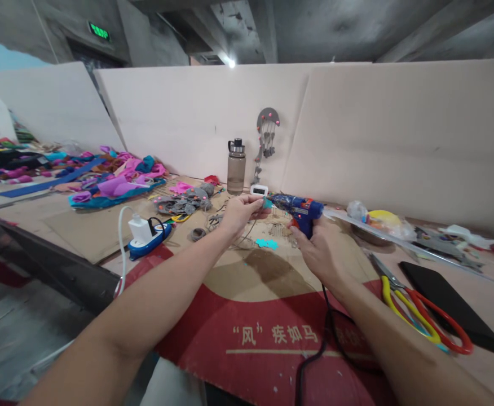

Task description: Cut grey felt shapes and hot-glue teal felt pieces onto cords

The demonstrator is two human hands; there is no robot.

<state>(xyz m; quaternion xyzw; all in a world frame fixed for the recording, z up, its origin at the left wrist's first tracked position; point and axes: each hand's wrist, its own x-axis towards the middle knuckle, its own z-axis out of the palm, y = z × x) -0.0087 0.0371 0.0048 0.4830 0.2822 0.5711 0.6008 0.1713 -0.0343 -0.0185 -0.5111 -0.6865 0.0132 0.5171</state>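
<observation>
My right hand is wrapped round the handle of a blue hot glue gun, whose nozzle points left. Just at that nozzle, my left hand pinches a small turquoise felt piece; whether tip and felt touch is too small to tell. A second turquoise felt piece with a wavy edge lies flat on the cardboard below the hands. From the glue gun a black cord runs down over the red part of the cardboard.
Scissors with red and yellow handles lie beside a black flat object at right. A blue power strip with a white plug is at left. Behind stand a water bottle and a small white clock. Grey felt pieces lie left.
</observation>
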